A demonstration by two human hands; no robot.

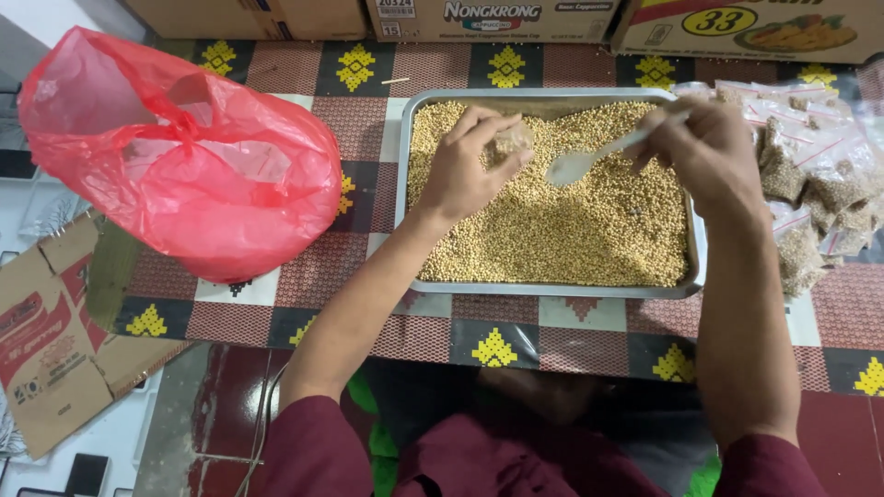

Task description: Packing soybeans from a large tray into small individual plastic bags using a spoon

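A metal tray (pixel 401 147) full of small tan seeds (pixel 562 230) sits on the patterned tabletop. Over its far left part, my left hand (pixel 465 166) pinches a small clear bag (pixel 512 140) partly filled with seeds. My right hand (pixel 702 147) hovers over the tray's far right corner and holds a white plastic spoon (pixel 589 158), whose bowl points left toward the small bag, just above the seeds.
A puffed red plastic bag (pixel 184 156) stands left of the tray. Several filled small seed packets (pixel 820 184) lie heaped at the right. Cardboard boxes (pixel 497 18) line the far edge. A flattened carton (pixel 55 340) lies on the floor at lower left.
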